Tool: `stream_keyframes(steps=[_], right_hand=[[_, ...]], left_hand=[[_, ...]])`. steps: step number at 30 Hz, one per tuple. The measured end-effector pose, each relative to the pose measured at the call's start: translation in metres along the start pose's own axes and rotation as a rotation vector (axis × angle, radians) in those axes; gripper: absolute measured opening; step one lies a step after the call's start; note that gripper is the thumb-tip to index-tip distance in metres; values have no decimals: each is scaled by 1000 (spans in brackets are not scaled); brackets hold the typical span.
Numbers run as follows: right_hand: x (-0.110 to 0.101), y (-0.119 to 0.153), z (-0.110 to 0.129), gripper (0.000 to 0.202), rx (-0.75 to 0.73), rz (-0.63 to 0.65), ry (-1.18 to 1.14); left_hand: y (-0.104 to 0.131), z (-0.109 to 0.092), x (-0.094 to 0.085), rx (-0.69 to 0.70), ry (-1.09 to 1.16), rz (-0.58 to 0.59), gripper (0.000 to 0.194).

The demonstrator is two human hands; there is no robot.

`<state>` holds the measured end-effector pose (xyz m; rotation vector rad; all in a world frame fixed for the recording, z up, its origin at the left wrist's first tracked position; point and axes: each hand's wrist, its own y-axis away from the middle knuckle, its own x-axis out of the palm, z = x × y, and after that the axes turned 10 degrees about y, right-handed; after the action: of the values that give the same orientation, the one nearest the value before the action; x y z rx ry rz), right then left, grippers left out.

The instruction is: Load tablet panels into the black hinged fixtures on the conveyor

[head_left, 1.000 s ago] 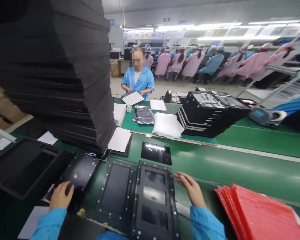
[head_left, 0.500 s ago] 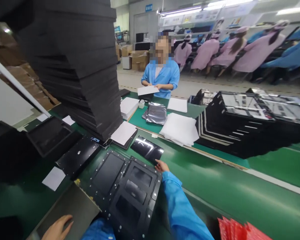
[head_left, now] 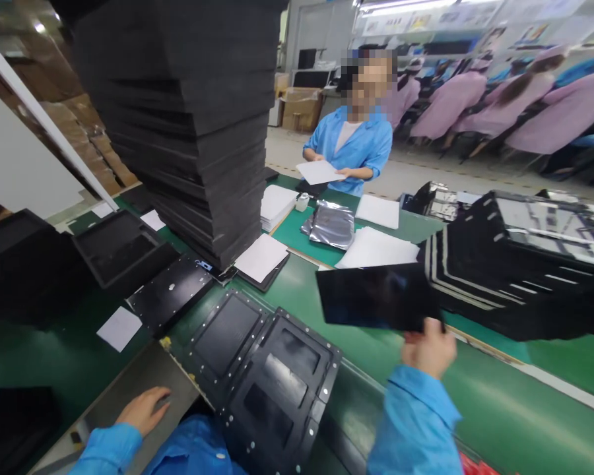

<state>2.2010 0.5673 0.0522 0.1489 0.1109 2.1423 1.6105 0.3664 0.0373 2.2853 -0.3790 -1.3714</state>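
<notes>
My right hand (head_left: 429, 349) grips a glossy black rectangular panel (head_left: 376, 297) by its near right corner. The panel is raised above the green work surface, in front of the white sheets (head_left: 381, 249). My left hand (head_left: 144, 409) lies with fingers stretched on a grey board (head_left: 165, 373) at the lower left, holding nothing. Between my hands sits a black two-part fixture (head_left: 272, 382) with recessed pockets and shiny round studs along its edges. Behind it, a white sheet (head_left: 262, 256) rests on a black tray (head_left: 272, 277).
A tall stack of black trays (head_left: 232, 178) rises at left centre, near a black plate (head_left: 173, 290). Black framed parts (head_left: 515, 277) are stacked on the right. Silvery-grey bags (head_left: 332, 224) lie across the bench, where a person in blue (head_left: 376, 142) holds a white sheet.
My right hand has lifted the black panel off the bench and carried it right. My left hand stays on the grey board. The view has shifted; the person opposite has tilted the sheet.
</notes>
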Motion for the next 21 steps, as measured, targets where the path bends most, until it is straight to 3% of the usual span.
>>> stream_keyframes(steps=[1,2,4,7,10,13,15,17,21], right_hand=[[-20,-2,11,34,-86,-107,-69],[-39,0,21,32,-127,-128,-98],[-68,16,32,25,-117,-80,-93],[-83,73,27,14,221,68,78],[-60,142,1,12,528,120,244],[-20,190,-24,25,503,205,306],[1,203,-33,26,457,236,378],[16,204,-33,22,404,182,465],[29,199,-22,17,302,90,580]], left_hand=[[-4,-1,0,-5,14,2,36],[-9,-3,0,-5,28,15,35],[-24,-10,-1,20,45,64,32],[-55,-20,-3,101,19,191,31],[-84,-21,-6,215,-13,338,29],[-102,-11,-15,317,-13,433,30],[-110,1,-24,352,-23,461,31],[-115,12,-35,365,-35,471,31],[-121,25,-59,374,-66,462,33]])
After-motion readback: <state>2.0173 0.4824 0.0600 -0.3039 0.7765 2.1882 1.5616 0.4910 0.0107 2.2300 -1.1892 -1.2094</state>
